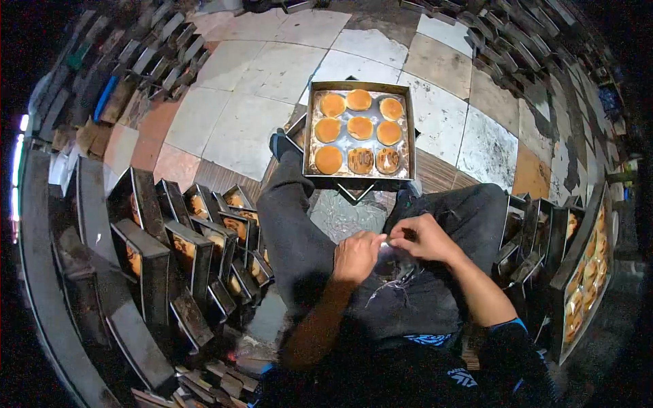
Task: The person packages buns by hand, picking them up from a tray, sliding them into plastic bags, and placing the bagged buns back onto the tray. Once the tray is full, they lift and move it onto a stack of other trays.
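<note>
My left hand [357, 258] and my right hand [430, 238] meet above my lap, their fingertips pinched close together. Between and below them is a thin, crumpled piece of clear plastic [394, 264]; its exact kind is hard to make out. Pale loose strands [391, 291] lie on my trousers just beneath it. Beyond my hands, between my knees, a square metal tray [412, 129] holds several round golden-brown buns [360, 128] in rows. Two buns in its nearest row, including one dark-marked bun [360, 160], carry brown patterns on top. Neither hand touches the tray.
Other trays [349, 185] sit beneath this one, turned at an angle. Stacked metal trays [146, 262] with baked goods crowd my left side. On my right stands a tilted tray of buns [583, 285]. Worn tiles [272, 75] cover the floor ahead, with more stacks [507, 34] behind.
</note>
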`<control>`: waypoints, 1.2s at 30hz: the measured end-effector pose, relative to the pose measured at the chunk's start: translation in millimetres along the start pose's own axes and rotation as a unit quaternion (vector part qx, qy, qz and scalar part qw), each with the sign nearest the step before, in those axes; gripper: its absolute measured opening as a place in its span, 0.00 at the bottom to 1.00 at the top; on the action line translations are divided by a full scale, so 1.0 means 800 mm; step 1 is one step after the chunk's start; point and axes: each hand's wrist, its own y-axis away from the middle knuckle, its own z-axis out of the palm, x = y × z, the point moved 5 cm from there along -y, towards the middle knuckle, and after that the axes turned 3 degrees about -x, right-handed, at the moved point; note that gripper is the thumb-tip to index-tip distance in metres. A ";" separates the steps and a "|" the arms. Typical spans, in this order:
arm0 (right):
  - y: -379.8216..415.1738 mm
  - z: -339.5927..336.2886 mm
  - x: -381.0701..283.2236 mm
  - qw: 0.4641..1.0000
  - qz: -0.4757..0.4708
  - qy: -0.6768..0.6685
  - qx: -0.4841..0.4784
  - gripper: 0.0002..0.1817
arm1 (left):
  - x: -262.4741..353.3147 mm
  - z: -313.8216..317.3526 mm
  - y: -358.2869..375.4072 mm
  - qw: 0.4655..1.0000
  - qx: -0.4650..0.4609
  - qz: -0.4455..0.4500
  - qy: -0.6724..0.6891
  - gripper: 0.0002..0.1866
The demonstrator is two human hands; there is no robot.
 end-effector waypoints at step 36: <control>-0.483 0.137 0.237 0.948 0.132 0.285 -0.058 0.40 | -0.153 -0.152 0.007 0.835 0.437 -0.085 0.323 0.09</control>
